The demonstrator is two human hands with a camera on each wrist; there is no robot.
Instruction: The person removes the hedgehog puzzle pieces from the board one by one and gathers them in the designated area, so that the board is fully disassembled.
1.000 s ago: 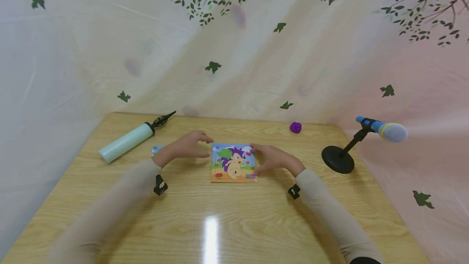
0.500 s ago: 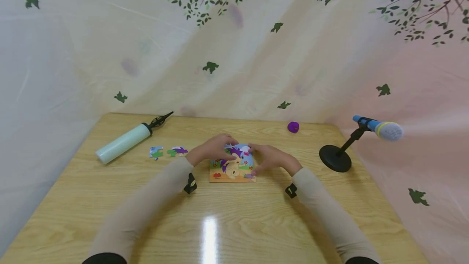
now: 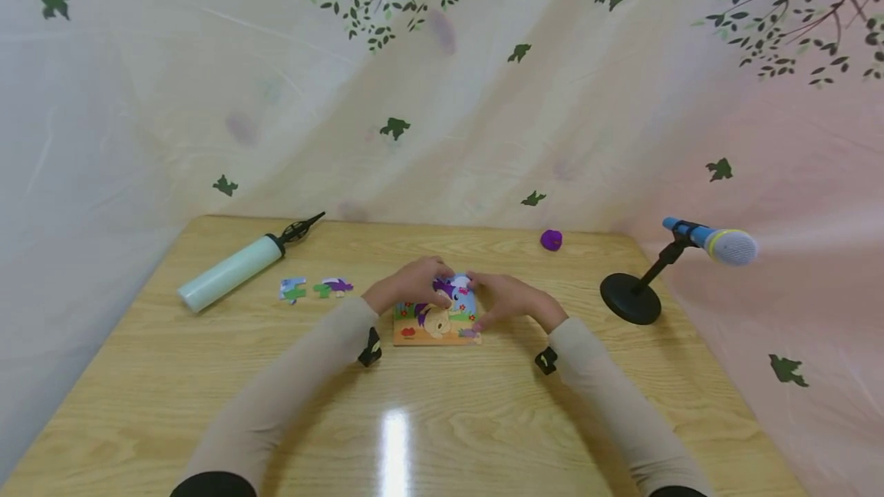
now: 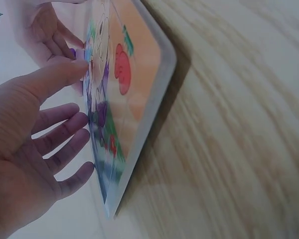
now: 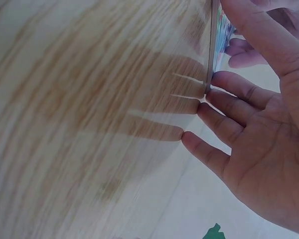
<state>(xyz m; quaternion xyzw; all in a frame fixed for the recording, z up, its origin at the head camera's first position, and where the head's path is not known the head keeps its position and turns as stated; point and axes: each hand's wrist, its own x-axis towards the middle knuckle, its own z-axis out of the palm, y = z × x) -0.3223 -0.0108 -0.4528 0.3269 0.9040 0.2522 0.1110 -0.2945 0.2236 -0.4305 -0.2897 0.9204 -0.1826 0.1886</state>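
On the table lies a jigsaw puzzle with a purple-haired hedgehog picture in a flat board. My left hand reaches over its upper left part, hiding some of the picture. In the left wrist view, the left thumb and fingertips touch the picture face, the fingers spread and nearly straight. At the puzzle's right side is my right hand, its thumb by the lower right and its forefinger at the upper right corner. The right wrist view shows its other fingertips on the tabletop. Two loose puzzle pieces lie left of the board.
A pale green hand pump with a black nozzle lies at the back left. A small purple object sits near the back edge. On the right, a blue microphone stands on a black round base. A leaf-printed curtain hangs behind.
My left hand has moved right, from beside the puzzle to over its upper left part, uncovering the loose pieces. My right hand has stayed at the right edge.
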